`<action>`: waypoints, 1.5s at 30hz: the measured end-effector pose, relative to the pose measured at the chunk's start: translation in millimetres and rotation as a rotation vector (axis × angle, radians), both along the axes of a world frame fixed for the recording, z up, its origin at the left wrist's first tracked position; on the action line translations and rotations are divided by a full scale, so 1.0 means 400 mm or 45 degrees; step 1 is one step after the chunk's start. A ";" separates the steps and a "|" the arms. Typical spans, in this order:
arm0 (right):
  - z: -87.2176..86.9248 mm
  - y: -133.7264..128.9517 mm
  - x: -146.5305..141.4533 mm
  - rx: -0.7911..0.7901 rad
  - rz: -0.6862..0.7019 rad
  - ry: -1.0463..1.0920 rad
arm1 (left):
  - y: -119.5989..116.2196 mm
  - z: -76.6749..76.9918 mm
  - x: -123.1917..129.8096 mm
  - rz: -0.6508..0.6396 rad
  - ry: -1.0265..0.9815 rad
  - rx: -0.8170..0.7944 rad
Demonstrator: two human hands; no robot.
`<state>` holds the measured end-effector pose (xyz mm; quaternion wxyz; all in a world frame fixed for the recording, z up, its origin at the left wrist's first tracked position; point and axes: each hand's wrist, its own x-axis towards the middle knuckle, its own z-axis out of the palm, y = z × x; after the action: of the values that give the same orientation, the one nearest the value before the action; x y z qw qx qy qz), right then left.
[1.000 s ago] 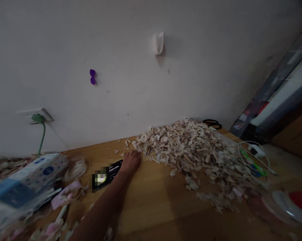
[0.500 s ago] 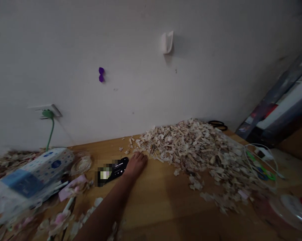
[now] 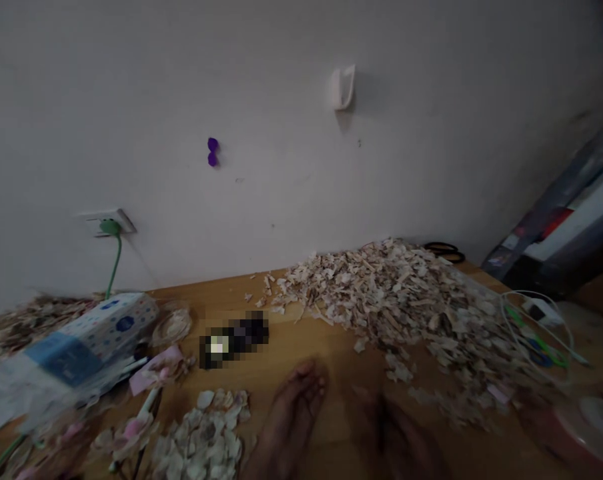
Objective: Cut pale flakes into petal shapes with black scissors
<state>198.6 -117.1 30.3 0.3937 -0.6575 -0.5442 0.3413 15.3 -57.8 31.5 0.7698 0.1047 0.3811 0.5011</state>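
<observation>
My left hand [image 3: 297, 405] is over the bare wood of the table [image 3: 326, 340], palm partly turned up and fingers loosely bent, and I see nothing in it. To its right is my right hand [image 3: 399, 430], low in the view and smeared by motion, so its fingers do not read clearly. A dark, pixelated phone [image 3: 254, 333] lies behind and left of my left hand. Left of that hand is a small heap of pale, flat petal-like flakes [image 3: 206, 430]. Behind my right hand spreads a large pile of dry, pale flakes [image 3: 376, 287].
At left are a blue-and-white spotted tissue pack [image 3: 96, 340], a pink card [image 3: 154, 373] and pink artificial-looking flowers [image 3: 134, 427]. Black-handled scissors [image 3: 446, 251] lie behind the big pile. A white cable [image 3: 504, 310] and a reddish, clear-topped container [image 3: 571, 433] are at right.
My left hand has drawn back from beside the phone toward the front of the table. My right hand has come into view. The small flake heap, earlier behind my forearm, now shows.
</observation>
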 end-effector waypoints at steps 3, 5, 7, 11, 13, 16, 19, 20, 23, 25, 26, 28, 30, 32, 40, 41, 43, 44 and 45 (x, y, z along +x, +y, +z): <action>0.026 0.096 -0.011 0.081 -0.110 0.207 | 0.002 0.000 -0.019 0.120 0.279 0.149; 0.043 0.107 0.027 0.112 -0.273 0.240 | -0.010 -0.003 -0.042 0.195 0.631 0.328; 0.043 0.081 0.082 0.129 -0.377 0.162 | -0.043 -0.013 -0.061 0.158 0.887 0.439; -0.022 0.018 0.137 0.104 -0.199 -0.222 | -0.117 -0.044 -0.058 -0.134 1.137 0.549; -0.058 0.016 0.118 0.159 -0.126 -0.391 | -0.132 -0.055 -0.045 -0.242 1.273 0.742; -0.084 0.039 0.072 0.138 -0.029 -0.491 | -0.126 -0.060 -0.026 -0.384 1.301 1.048; -0.087 0.063 0.050 0.116 -0.015 -0.495 | -0.113 -0.058 -0.009 -0.420 1.281 1.141; -0.088 0.068 0.050 0.113 -0.029 -0.484 | -0.110 -0.058 -0.003 -0.383 1.294 1.100; -0.089 0.084 0.055 0.089 -0.092 -0.407 | -0.101 -0.066 0.012 -0.318 1.287 0.893; -0.091 0.090 0.059 0.037 -0.116 -0.355 | -0.093 -0.073 0.013 -0.325 1.298 0.826; -0.094 0.091 0.061 0.017 -0.109 -0.343 | -0.087 -0.074 0.010 -0.330 1.336 0.850; -0.102 0.083 0.068 0.027 -0.060 -0.360 | -0.075 -0.073 0.003 -0.375 1.459 0.998; -0.118 0.064 0.077 0.095 0.007 -0.414 | -0.066 -0.064 -0.002 -0.477 1.591 1.186; -0.137 0.041 0.083 0.127 0.029 -0.446 | -0.060 -0.054 0.001 -0.593 1.684 1.298; -0.124 0.029 0.031 -0.018 -0.073 -0.030 | -0.053 -0.050 -0.004 -0.449 1.448 1.222; -0.105 0.042 0.017 -0.090 -0.073 0.104 | -0.049 -0.049 -0.012 -0.415 1.369 1.128; -0.062 0.080 -0.019 -0.174 -0.030 0.380 | -0.037 -0.042 -0.027 -0.318 1.207 0.883; -0.043 0.102 -0.042 -0.150 -0.029 0.484 | -0.029 -0.038 -0.034 -0.268 1.095 0.756; -0.027 0.125 -0.066 -0.110 -0.054 0.571 | -0.022 -0.034 -0.041 -0.230 0.946 0.634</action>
<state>172.2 -67.0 19.5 0.4834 -0.5927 -0.4140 0.4935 -1.1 -66.4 18.1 0.5729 0.4921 0.4887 0.4368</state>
